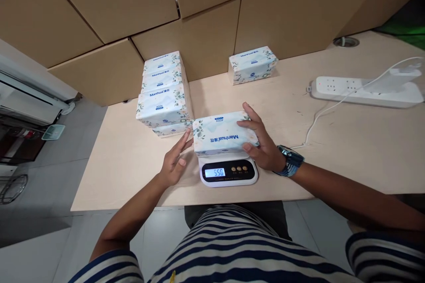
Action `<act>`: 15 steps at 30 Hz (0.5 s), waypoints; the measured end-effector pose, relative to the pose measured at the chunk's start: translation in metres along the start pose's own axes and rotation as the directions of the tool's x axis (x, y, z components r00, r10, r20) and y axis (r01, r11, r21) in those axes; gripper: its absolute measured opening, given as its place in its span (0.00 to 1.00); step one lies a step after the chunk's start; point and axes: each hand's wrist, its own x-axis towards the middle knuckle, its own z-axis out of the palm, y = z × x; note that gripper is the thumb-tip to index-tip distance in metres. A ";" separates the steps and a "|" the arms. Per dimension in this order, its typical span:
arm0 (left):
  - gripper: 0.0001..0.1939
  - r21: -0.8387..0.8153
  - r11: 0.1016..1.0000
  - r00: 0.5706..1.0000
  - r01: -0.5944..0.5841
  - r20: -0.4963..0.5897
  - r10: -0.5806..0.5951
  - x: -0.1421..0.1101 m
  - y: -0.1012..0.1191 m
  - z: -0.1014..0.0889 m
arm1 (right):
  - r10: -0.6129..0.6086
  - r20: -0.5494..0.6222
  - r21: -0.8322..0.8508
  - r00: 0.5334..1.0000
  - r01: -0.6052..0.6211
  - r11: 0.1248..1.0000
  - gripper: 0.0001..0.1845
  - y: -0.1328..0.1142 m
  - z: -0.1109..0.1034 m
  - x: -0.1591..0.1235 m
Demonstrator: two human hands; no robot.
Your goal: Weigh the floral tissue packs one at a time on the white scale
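A tissue pack (217, 135) with white and pale blue wrapping and "Manhua" lettering, upside down from my view, is on or just over the plate of a white kitchen scale (229, 181). The scale's lit display seems to read 5.50. My right hand (262, 143) grips the pack's right end, thumb at the near side and fingers across the top. Beside the pack's left end, my left hand (174, 161) is open, its fingers stretched toward the corner; whether the fingertips touch it I cannot tell.
Stacked tissue packs (162, 93) stand at the back left, close to my left fingers. Another single tissue pack (253, 66) sits against the cardboard boxes (189, 40) at the back. To the right lie a white power strip (358, 90) and a white cable (310, 130).
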 end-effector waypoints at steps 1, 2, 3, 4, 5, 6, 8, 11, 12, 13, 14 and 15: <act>0.34 -0.016 1.000 1.000 0.005 -0.011 -0.005 0.000 -0.001 0.001 | 0.003 0.001 0.002 1.000 -0.003 1.000 0.31 -0.001 0.000 0.000; 0.34 -0.030 1.000 1.000 0.010 -0.017 -0.011 0.000 -0.001 0.001 | 0.002 0.002 0.004 1.000 -0.002 1.000 0.32 -0.001 0.000 0.000; 0.34 -0.041 0.999 1.000 0.014 -0.020 -0.015 0.000 -0.001 0.002 | -0.001 0.004 0.007 1.000 0.001 1.000 0.32 -0.001 0.000 0.000; 0.34 -0.051 0.999 1.000 0.019 -0.021 -0.020 0.000 -0.001 0.002 | -0.003 0.004 0.009 1.000 0.003 1.000 0.33 -0.001 0.000 0.000; 0.34 -0.059 0.998 0.999 0.024 -0.020 -0.025 0.000 -0.001 0.003 | -0.004 0.003 0.010 1.000 0.004 1.000 0.33 -0.001 0.000 0.000; 0.34 -0.066 0.997 0.999 0.029 -0.021 -0.030 0.000 0.000 0.003 | -0.004 0.000 0.009 1.000 0.004 1.000 0.33 0.000 -0.001 0.000; 0.34 -0.071 0.997 0.999 0.024 -0.025 -0.026 0.000 0.001 0.004 | -0.002 -0.005 0.001 1.000 0.002 1.000 0.34 0.002 -0.001 0.000; 0.33 -0.073 0.997 0.999 0.011 -0.039 -0.014 0.001 0.002 0.005 | 0.001 -0.006 -0.017 1.000 -0.001 1.000 0.35 0.006 -0.001 0.000; 0.33 -0.076 0.997 0.999 0.007 -0.042 -0.010 0.002 0.002 0.005 | 0.002 -0.004 -0.021 1.000 -0.002 1.000 0.36 0.007 -0.001 0.000; 0.33 -0.078 0.997 0.999 0.002 -0.043 -0.006 0.002 0.001 0.005 | 0.005 -0.002 -0.023 1.000 -0.005 1.000 0.36 0.008 -0.001 0.001; 0.33 -0.079 0.997 0.999 0.002 -0.041 -0.005 0.002 0.000 0.005 | 0.011 0.000 -0.026 1.000 -0.011 1.000 0.36 0.008 -0.002 0.001; 0.32 -0.078 0.997 0.999 0.003 -0.038 -0.006 0.001 -0.001 0.005 | 0.023 0.001 -0.029 1.000 -0.022 0.999 0.36 0.009 -0.003 0.001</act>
